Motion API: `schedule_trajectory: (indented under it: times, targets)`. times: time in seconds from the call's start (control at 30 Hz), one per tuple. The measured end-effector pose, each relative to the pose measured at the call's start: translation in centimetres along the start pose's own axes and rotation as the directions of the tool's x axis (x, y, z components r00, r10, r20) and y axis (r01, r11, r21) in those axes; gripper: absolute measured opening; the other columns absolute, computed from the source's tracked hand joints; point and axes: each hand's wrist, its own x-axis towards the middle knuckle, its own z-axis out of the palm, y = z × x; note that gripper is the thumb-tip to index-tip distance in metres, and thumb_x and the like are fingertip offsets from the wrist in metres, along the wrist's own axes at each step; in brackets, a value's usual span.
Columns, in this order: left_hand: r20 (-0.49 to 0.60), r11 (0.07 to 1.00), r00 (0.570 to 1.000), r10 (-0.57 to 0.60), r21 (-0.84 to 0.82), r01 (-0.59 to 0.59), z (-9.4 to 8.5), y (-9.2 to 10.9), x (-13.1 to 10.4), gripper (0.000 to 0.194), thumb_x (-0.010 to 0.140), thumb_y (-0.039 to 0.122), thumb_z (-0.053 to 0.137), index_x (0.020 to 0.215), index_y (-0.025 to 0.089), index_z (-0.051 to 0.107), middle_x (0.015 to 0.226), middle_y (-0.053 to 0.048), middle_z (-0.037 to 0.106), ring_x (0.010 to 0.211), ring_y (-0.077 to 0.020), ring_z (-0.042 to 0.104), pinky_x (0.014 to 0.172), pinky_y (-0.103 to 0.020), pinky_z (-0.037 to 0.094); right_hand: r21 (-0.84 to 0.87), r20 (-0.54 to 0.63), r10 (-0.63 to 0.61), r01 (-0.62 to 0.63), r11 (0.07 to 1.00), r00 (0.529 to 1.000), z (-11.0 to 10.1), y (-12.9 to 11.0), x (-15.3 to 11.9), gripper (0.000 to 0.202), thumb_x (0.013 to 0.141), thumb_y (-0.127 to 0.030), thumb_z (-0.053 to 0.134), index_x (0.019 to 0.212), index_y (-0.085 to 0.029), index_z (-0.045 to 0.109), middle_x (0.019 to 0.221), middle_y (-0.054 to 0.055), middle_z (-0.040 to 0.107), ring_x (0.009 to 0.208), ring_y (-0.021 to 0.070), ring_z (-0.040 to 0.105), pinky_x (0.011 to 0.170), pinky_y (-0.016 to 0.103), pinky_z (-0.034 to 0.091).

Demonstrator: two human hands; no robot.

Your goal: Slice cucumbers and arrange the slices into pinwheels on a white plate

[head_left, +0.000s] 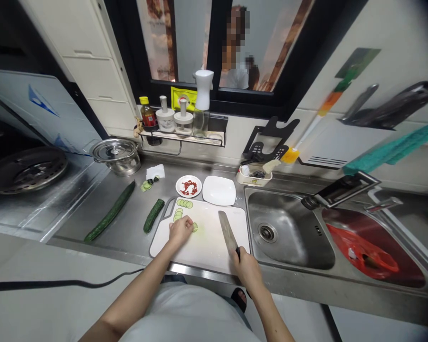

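My right hand [248, 271] is wrapped round the black handle of a kitchen knife [227, 231], its broad blade lying over the right part of the white cutting board [210, 251]. On the board's left half rests my left hand [181, 231], fingers curled; what they hold, if anything, is hidden. A cucumber slice [194, 228] shows right beside its fingertips. Overlapping cucumber slices [178, 215] lie just above that hand, with another row of slices [184, 203] near the board's top edge. Left of the board are a cut cucumber piece [153, 215] and a long whole cucumber [110, 212].
Behind the board stand a plate of chopped red pieces [188, 186] and a white square dish [219, 190]. Cucumber scraps [147, 185] lie by a paper [156, 172]. A lidded steel pot [119, 156] is at back left; the sink [288, 228] adjoins the right.
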Motion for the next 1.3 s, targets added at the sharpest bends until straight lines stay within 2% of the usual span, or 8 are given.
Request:
schedule_trajectory:
  times: [0.23, 0.4, 0.6, 1.0, 1.17, 1.3]
  targets:
    - [-0.082, 0.996, 0.994, -0.075, 0.038, 0.079, -2.5, -2.6, 0.3, 0.008, 0.080, 0.027, 0.060, 0.086, 0.023, 0.065, 0.084, 0.003, 0.070, 0.082, -0.0143, 0.062, 0.075, -0.025, 0.036, 0.021, -0.007, -0.006, 0.006, 1.000, 1.000, 0.1, 0.0, 0.1, 0.034, 0.099, -0.035, 0.030, 0.102, -0.015, 0.058, 0.094, 0.014, 0.071, 0.087, 0.0211, 0.066, 0.066, 0.027, 0.038]
    - [-0.129, 0.986, 0.984, -0.122, 0.093, 0.135, -3.0, -4.1, 1.0, 0.011, 0.080, 0.028, 0.059, 0.088, 0.025, 0.066, 0.087, 0.002, 0.071, 0.087, -0.0169, 0.063, 0.078, -0.028, 0.036, 0.015, -0.007, -0.012, 0.012, 1.000, 1.000, 0.0, -0.1, 0.0, 0.033, 0.099, -0.033, 0.030, 0.101, -0.016, 0.058, 0.094, 0.014, 0.071, 0.085, 0.0204, 0.067, 0.064, 0.026, 0.037]
    - [-0.130, 0.981, 0.982, -0.138, 0.118, 0.153, -3.3, -5.3, 1.5, 0.014, 0.079, 0.028, 0.057, 0.090, 0.026, 0.066, 0.088, 0.003, 0.071, 0.089, -0.0182, 0.064, 0.083, -0.031, 0.037, 0.006, -0.011, -0.017, 0.017, 1.000, 1.000, -0.1, -0.2, -0.1, 0.033, 0.100, -0.034, 0.029, 0.100, -0.016, 0.057, 0.094, 0.014, 0.071, 0.086, 0.0206, 0.067, 0.064, 0.026, 0.036]
    - [-0.098, 0.965, 0.986, -0.135, 0.211, 0.153, -3.4, -5.2, 1.6, 0.018, 0.080, 0.028, 0.053, 0.088, 0.026, 0.069, 0.092, -0.003, 0.072, 0.095, -0.0234, 0.063, 0.084, -0.036, 0.039, 0.006, 0.019, 0.005, -0.006, 1.000, 1.000, -0.4, -0.5, -0.4, 0.034, 0.100, -0.036, 0.026, 0.102, -0.017, 0.054, 0.094, 0.014, 0.071, 0.087, 0.0218, 0.067, 0.062, 0.027, 0.036]
    - [-0.114, 0.979, 0.986, -0.124, 0.148, 0.140, -3.6, -5.1, 1.8, 0.019, 0.080, 0.032, 0.054, 0.092, 0.028, 0.069, 0.093, 0.000, 0.072, 0.095, -0.0226, 0.063, 0.085, -0.036, 0.039, -0.029, 0.027, 0.017, -0.017, 0.999, 0.999, -0.3, -0.5, -0.4, 0.034, 0.100, -0.037, 0.025, 0.106, -0.017, 0.053, 0.094, 0.014, 0.071, 0.088, 0.0232, 0.067, 0.064, 0.028, 0.038]
    - [-0.140, 0.989, 0.985, -0.099, 0.099, 0.114, -3.5, -3.7, 2.6, 0.020, 0.081, 0.033, 0.055, 0.095, 0.027, 0.068, 0.096, -0.001, 0.072, 0.095, -0.0213, 0.063, 0.086, -0.035, 0.039, -0.041, 0.030, 0.020, -0.019, 0.999, 0.999, -0.1, -0.8, -0.5, 0.033, 0.100, -0.035, 0.026, 0.107, -0.017, 0.052, 0.093, 0.014, 0.071, 0.090, 0.0228, 0.067, 0.067, 0.028, 0.039]
